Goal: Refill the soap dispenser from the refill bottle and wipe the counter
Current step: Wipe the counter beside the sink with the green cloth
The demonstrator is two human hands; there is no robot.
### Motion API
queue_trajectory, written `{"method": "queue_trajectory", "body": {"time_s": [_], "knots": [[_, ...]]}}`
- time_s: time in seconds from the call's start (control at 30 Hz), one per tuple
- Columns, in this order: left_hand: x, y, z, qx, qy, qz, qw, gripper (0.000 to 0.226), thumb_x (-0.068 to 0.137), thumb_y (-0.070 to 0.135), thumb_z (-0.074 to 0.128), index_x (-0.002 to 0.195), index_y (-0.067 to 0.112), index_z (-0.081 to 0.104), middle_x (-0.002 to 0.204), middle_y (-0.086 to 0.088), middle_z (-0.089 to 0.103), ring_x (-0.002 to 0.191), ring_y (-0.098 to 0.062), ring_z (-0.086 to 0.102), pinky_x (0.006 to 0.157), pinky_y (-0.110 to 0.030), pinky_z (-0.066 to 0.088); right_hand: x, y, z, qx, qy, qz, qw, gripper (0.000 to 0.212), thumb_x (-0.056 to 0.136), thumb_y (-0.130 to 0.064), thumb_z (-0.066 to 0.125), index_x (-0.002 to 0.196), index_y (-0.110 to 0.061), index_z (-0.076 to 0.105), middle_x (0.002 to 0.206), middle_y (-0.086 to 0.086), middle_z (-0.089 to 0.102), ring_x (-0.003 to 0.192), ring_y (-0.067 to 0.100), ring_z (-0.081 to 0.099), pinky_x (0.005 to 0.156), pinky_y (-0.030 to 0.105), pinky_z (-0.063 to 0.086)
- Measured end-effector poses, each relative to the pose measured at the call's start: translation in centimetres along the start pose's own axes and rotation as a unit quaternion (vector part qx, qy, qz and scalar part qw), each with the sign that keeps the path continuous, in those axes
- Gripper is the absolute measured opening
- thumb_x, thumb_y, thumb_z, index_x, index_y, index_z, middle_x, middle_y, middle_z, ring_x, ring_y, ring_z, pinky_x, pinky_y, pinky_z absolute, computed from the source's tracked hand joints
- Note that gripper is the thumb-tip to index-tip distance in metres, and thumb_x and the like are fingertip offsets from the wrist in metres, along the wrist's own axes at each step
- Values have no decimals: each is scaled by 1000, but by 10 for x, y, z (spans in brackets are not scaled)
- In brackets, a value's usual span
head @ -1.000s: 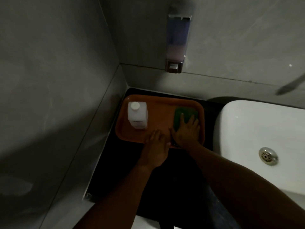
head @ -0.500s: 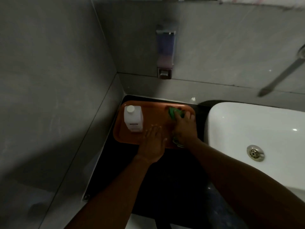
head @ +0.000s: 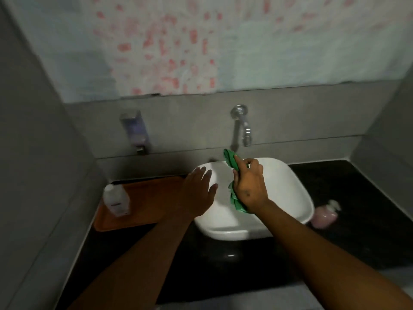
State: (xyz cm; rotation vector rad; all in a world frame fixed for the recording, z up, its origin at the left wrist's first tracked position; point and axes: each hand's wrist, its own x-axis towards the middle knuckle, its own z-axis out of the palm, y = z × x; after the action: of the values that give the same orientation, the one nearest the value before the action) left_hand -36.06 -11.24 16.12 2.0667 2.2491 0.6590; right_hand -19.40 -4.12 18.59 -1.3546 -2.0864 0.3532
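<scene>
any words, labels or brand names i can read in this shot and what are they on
None can be read.
Refill bottle on the orange tray: a small dark label mark, too blurred to read.
Wall soap dispenser: no legible text.
Pink pump bottle right of the basin: blurred, no text made out.
Green cloth: no print visible.

A single wide-angle camera on my head is looking forward and down over the white basin [head: 257, 222], which is sitting just below the middle of the view. It is facing the back wall, taking in the tap [head: 242, 126] above the basin and the patterned curtain [head: 169, 45] higher up. My forearms are entering from the bottom edge, close to the lens. No second view is sharing the scene.
</scene>
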Motion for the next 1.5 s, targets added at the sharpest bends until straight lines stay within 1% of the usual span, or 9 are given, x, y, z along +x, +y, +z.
{"method": "queue_trajectory", "body": {"time_s": [0.23,0.43,0.7,0.87,0.97,1.07,1.13,1.33,1.5], "knots": [[1,170,44,-43,35,195,979,43,90,28,70,119,-4,71,123,-24,70,118,-42,66,101,-54,53,-56,136,-125,-50,41,113,992,49,99,-36,45,147,-31,38,130,9,40,115,27,42,97,45,45],[7,263,127,-138,-64,292,944,34,91,35,64,115,12,68,112,-8,70,103,-28,64,90,-40,53,-90,249,-159,-79,68,226,969,49,99,-30,49,146,-19,42,130,16,42,111,29,43,94,43,48],[-13,241,277,-81,-266,264,923,48,100,40,48,142,17,56,151,-8,52,142,-28,44,120,-39,31,-102,374,-111,-107,12,383,918,55,95,-33,52,147,-31,34,131,14,36,117,33,40,97,49,47],[0,225,316,-73,-294,279,911,45,99,29,55,140,13,59,151,-14,50,146,-34,39,123,-42,28,-97,409,-66,-155,-17,458,875,55,96,-44,47,148,-32,32,146,16,30,126,40,37,102,57,40],[2,233,331,-29,-301,290,908,55,99,46,47,148,19,50,161,-13,38,152,-33,29,124,-49,23,-100,418,-40,-220,-87,454,859,64,95,-61,32,146,-24,41,161,14,17,140,42,26,110,61,23],[-9,239,338,16,-297,287,911,65,99,54,39,154,19,41,165,-15,32,154,-34,25,125,-55,21,-109,426,-26,-216,-97,420,876,72,98,-59,26,146,-8,40,164,16,14,150,36,13,118,56,9],[-12,240,339,26,-300,286,910,68,99,56,37,156,19,38,166,-15,29,155,-34,22,124,-57,21,-118,438,-29,-207,-91,414,882,70,99,-54,28,146,-4,37,161,18,20,150,34,15,121,55,11],[-16,233,353,-2,-271,287,919,67,99,58,40,155,21,39,164,-13,33,155,-32,23,122,-57,24,-89,535,-79,-213,-108,409,880,72,98,-60,13,157,-19,12,165,15,10,152,30,9,123,49,5],[-22,229,350,-2,-241,288,927,67,97,57,45,153,19,44,164,-13,34,155,-32,24,122,-56,23,-9,561,-54,-219,-142,332,906,63,101,-52,25,156,-22,23,162,25,12,150,39,11,121,53,5]]}}
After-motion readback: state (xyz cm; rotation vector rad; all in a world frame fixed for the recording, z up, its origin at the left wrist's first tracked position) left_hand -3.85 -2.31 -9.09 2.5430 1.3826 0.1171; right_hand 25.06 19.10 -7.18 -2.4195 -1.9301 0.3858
